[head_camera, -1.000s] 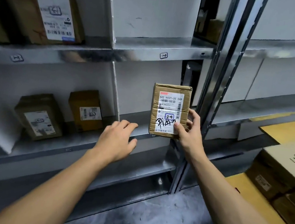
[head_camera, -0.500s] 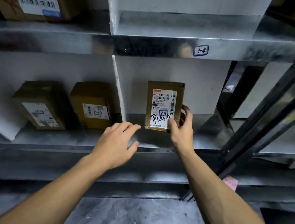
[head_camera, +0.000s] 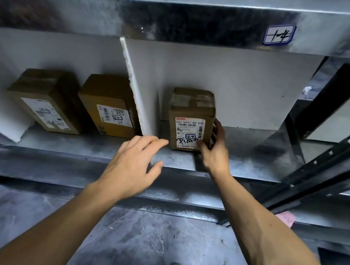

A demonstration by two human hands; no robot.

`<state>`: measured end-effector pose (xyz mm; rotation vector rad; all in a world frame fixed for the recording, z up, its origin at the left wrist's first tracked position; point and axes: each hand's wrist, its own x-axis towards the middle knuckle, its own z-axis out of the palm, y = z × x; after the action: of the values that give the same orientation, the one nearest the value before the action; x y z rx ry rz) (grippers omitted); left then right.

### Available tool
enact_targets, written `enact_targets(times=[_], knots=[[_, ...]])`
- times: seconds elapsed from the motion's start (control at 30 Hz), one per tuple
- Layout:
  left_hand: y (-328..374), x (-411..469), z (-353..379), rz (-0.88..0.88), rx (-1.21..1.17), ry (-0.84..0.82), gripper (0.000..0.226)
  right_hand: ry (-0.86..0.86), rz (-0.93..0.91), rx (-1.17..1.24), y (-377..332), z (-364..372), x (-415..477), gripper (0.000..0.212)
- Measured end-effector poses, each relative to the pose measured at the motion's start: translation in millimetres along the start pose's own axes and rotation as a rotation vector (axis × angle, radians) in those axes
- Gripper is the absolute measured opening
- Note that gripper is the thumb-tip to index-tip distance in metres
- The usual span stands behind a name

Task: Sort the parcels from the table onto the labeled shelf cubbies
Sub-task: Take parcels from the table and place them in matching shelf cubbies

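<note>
A small brown cardboard parcel (head_camera: 190, 112) with a white label marked "2-4" stands on the metal shelf (head_camera: 179, 161), in the cubby right of a white divider (head_camera: 137, 97). My right hand (head_camera: 214, 151) grips the parcel's lower right corner, thumb on the label and fingers round its right side. My left hand (head_camera: 132, 166) hovers over the shelf's front edge, left of the parcel, fingers relaxed and holding nothing.
Two brown parcels (head_camera: 44, 100) (head_camera: 109, 105) lean in the cubby to the left of the divider. The shelf above carries a blue-bordered label "1-4" (head_camera: 279, 34). A dark steel upright (head_camera: 322, 168) slants at the right. A pink slip (head_camera: 285, 218) lies low right.
My right hand has carried the parcel forward into the cubby and set it down on the shelf. My view has moved closer to the shelf. The left hand stays near the shelf edge.
</note>
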<state>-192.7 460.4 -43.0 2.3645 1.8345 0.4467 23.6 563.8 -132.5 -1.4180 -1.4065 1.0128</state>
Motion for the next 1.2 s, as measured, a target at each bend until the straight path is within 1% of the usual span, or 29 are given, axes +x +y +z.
enact_targets(times=[0.07, 0.2, 0.3, 0.37, 0.5, 0.57, 0.67, 0.77, 0.87, 0.93, 1.03, 1.1, 1.2], knots=[[2, -1, 1, -0.008, -0.024, 0.003, 0.05, -0.003, 0.005, -0.033, 2, 0, 1, 0.073], [5, -3, 6, -0.005, -0.057, 0.008, 0.049, -0.041, 0.013, 0.033, 2, 5, 0, 0.073], [3, -6, 8, -0.012, -0.062, 0.003, 0.049, -0.028, 0.019, 0.036, 2, 7, -1, 0.069], [1, -8, 8, -0.019, -0.063, -0.001, 0.05, -0.029, 0.025, 0.031, 2, 8, 0, 0.069], [-4, -13, 12, -0.033, -0.079, -0.013, 0.049, -0.027, 0.04, -0.053, -3, -1, -1, 0.077], [-4, -15, 16, -0.038, -0.098, -0.023, 0.05, -0.005, 0.036, -0.123, -5, -9, -9, 0.077], [-3, -19, 22, -0.015, -0.117, -0.047, 0.05, 0.002, 0.003, -0.292, -4, -21, -35, 0.066], [-1, -20, 27, 0.029, -0.115, -0.068, 0.051, -0.008, -0.04, -0.55, -3, -36, -73, 0.052], [6, -24, 30, 0.092, -0.089, -0.08, 0.05, -0.039, -0.133, -0.879, -6, -53, -118, 0.047], [14, -28, 31, 0.145, -0.072, -0.097, 0.051, -0.037, -0.148, -1.042, -13, -64, -149, 0.047], [27, -37, 32, 0.255, -0.024, -0.123, 0.051, -0.002, -0.108, -1.176, -26, -72, -196, 0.049], [39, -46, 33, 0.331, -0.008, -0.138, 0.052, 0.058, -0.073, -1.237, -31, -75, -228, 0.046], [63, -62, 39, 0.446, 0.002, -0.178, 0.053, 0.124, 0.021, -1.284, -36, -80, -278, 0.046]])
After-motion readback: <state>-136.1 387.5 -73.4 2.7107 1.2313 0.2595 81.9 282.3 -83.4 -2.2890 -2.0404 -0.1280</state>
